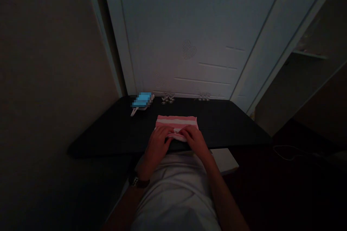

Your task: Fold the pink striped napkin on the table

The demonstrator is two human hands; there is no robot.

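Wearing a watch point(137, 181) on the wrist, I lay my left hand point(158, 141) beside my right hand point(196, 140), both on the near edge of a pink-and-white striped cloth point(176, 120). My fingers are bent over its bunched fold, touching it. In this dim light I cannot tell whether they pinch it. The cloth lies flat on the dark surface point(114, 130), close to the front edge. Farther back left sits a blue object point(142, 100), with small clear glass pieces point(168, 97) just beside it.
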